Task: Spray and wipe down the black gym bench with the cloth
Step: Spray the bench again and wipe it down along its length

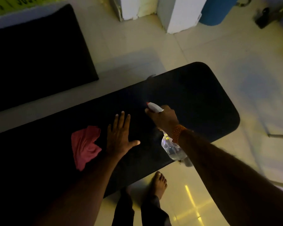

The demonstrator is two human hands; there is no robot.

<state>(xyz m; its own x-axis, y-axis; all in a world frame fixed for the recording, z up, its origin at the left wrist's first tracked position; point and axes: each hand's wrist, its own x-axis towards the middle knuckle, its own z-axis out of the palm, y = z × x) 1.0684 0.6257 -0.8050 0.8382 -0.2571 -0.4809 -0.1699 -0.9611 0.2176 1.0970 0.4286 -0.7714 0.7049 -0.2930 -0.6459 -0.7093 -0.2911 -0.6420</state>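
Note:
The black gym bench (pixel 194 98) runs from lower left to upper right across the view. A crumpled pink cloth (pixel 84 146) lies on its pad. Just right of the cloth, my left hand (pixel 119 136) rests flat on the pad with fingers spread and holds nothing. My right hand (pixel 163 118) grips a clear spray bottle (pixel 171 148) with a white trigger head and red nozzle, pointed toward the far end of the bench. An orange beaded band sits on that wrist.
A second black padded bench (pixel 36 59) stands at the upper left across a strip of tiled floor. White posts (pixel 178 13) and a blue drum (pixel 216 10) stand at the back. My bare foot (pixel 158 183) is on the floor beside the bench.

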